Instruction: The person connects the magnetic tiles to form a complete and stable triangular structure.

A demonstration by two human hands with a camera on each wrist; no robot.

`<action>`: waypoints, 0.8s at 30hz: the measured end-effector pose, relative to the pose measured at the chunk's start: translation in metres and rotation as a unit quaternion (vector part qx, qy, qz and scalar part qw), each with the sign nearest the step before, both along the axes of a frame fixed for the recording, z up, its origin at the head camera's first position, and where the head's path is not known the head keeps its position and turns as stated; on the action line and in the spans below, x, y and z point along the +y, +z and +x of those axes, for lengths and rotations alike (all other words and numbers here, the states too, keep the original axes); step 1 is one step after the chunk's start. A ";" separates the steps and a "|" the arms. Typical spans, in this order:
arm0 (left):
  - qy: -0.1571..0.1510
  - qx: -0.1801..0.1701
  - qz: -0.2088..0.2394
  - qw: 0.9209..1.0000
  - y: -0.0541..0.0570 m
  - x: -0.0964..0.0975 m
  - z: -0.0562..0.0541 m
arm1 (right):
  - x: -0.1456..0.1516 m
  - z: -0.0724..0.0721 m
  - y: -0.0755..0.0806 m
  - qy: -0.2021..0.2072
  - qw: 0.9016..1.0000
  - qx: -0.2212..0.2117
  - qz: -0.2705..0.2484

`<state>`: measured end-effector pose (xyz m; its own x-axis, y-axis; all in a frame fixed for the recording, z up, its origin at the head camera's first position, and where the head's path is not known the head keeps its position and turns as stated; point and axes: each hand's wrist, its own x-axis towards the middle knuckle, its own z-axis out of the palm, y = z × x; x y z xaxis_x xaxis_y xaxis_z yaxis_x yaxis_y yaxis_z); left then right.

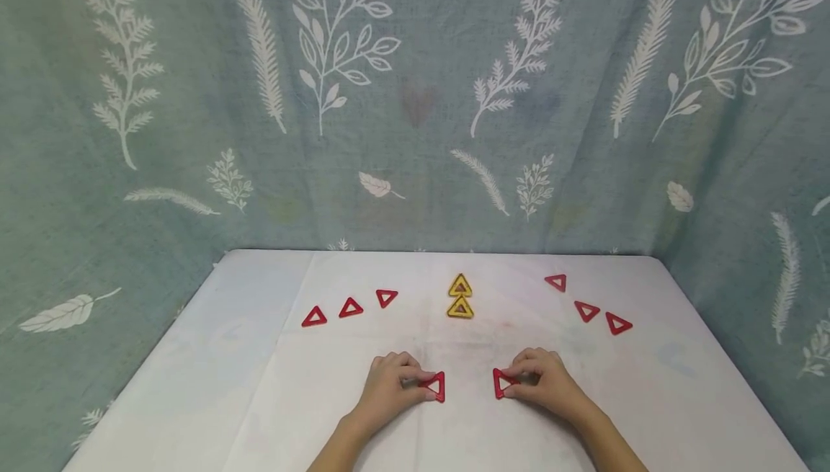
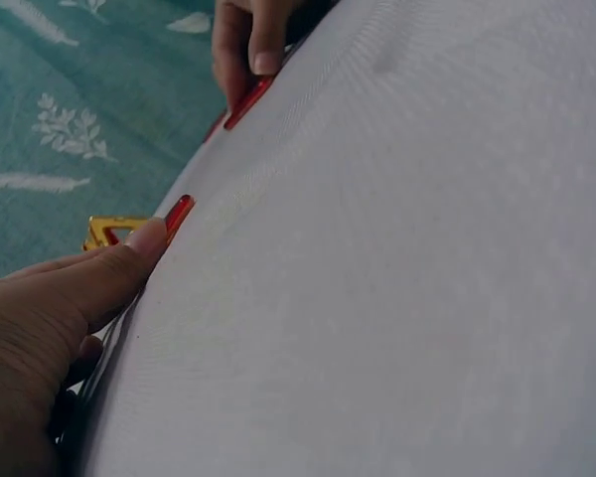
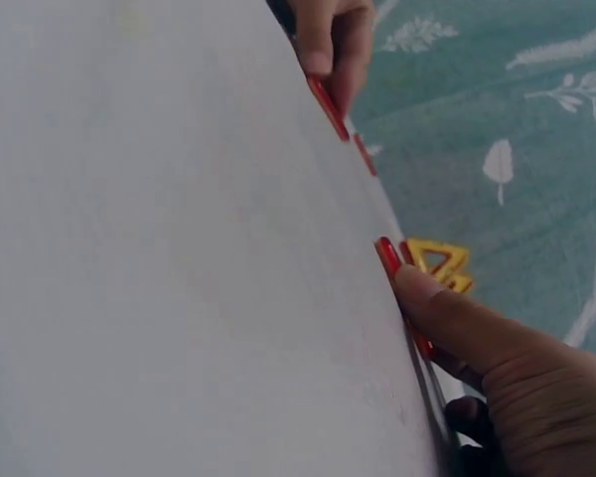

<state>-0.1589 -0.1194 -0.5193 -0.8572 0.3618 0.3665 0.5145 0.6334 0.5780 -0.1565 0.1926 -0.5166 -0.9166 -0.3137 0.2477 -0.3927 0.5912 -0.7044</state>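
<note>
Head view shows your left hand [image 1: 391,387] and your right hand [image 1: 547,384] facing each other, well apart, over the white tabletop [image 1: 467,432]. Each has thumb and fingertips pinched on one red triangle: the left-held triangle [image 1: 443,388] and the right-held triangle [image 1: 497,384] lie between your hands, a straight side of each turned toward the other across a gap. You cannot tell from here whether either one touches the cloth. By my reading, you are at the step of handling this pair together; the next move calls for an even pinch on both, with those facing sides kept parallel. Count eight red triangles: two in your fingers, three in the left-hand group [image 1: 351,312] and three in the right-hand group [image 1: 586,305]. Count two yellow triangles [image 1: 460,294], one directly beyond the other, apparently touching, farther off between those groups.
</note>
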 end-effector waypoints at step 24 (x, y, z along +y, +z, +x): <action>-0.017 -0.003 -0.028 0.999 -0.001 0.017 0.000 | -0.039 0.006 -0.001 0.004 1.000 0.026 0.003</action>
